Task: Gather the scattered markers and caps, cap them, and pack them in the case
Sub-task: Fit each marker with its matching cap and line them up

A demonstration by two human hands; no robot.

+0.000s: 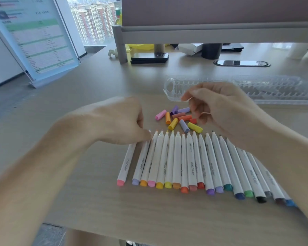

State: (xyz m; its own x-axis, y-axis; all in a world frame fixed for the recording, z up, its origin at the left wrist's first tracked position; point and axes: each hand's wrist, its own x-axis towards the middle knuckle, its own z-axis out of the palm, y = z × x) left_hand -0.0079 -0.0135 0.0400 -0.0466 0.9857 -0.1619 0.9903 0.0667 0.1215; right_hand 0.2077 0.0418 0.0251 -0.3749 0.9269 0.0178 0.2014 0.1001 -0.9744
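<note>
A row of several white uncapped markers (190, 162) lies side by side on the wooden desk, tips pointing away from me and coloured ends toward me. Beyond the tips sits a small pile of loose coloured caps (178, 119). A clear plastic case (174, 98) lies open behind the caps. My left hand (124, 119) is curled at the row's left end, its fingers closed over the tip of the pink-ended marker (125, 167), which lies slightly apart from the others. My right hand (220, 107) hovers over the caps with its fingers apart, the lower ones touching the red and orange caps.
A tilted acrylic sign stand (39, 41) is at the far left. A grey desk partition (203, 32) rises at the back, with a black phone stand (149, 57), a black cup (211, 51) and a cable grommet (242, 63) beneath it. The desk's front edge (149, 236) is close to me.
</note>
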